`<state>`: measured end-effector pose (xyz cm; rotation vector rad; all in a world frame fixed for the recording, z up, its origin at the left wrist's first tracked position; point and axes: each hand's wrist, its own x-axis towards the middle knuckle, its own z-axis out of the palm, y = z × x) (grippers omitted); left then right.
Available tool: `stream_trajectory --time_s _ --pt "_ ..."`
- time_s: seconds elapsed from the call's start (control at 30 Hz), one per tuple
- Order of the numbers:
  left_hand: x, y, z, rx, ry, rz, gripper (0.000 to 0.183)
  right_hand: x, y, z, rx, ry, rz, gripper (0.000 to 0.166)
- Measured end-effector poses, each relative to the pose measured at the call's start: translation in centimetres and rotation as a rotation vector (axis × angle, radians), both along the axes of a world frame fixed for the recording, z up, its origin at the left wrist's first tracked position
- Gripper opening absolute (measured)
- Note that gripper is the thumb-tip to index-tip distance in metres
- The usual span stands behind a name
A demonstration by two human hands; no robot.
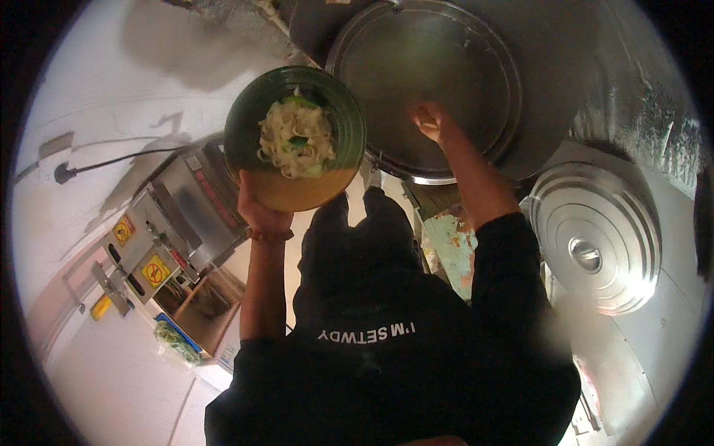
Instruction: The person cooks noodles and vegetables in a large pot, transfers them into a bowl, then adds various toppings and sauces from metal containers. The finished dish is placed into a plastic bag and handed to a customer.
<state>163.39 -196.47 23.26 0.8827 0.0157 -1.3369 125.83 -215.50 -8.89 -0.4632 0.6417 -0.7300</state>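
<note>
My left hand (pixel 262 209) grips a wide green bowl (pixel 237 125) by its near edge. Flat white noodles (pixel 295 139) lie in the middle of it, with a few pieces of green leaf. To the right stands a large round metal pot (pixel 507 95); its inside is murky, perhaps with steam. My right hand (pixel 428 121) is over the pot's mouth, fingers curled and blurred. Whether anything is in those fingers cannot be told.
A round metal lid (pixel 608 223) with a central handle lies at the right. On the left is a metal machine (pixel 195 200) with yellow warning stickers, near bagged greens (pixel 175 340). A black cable (pixel 122 160) runs along the pale wall (pixel 128 111).
</note>
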Motion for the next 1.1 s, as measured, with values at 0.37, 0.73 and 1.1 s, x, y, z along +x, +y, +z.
stream_trajectory --time_s 0.37,0.73,1.1 --pt "-2.1 -0.9 1.2 -0.110 -0.124 -0.066 0.052 -1.1 11.1 18.8 0.228 0.543 -0.261 0.019" --pt "0.9 0.0 0.2 -0.138 -0.054 -0.152 0.041 0.0 29.1 23.2 0.139 0.928 -0.258 0.019" --pt "5.6 2.5 -4.5 -0.179 -0.019 -0.200 0.018 3.2 31.1 20.5 0.184 0.808 -0.287 0.030"
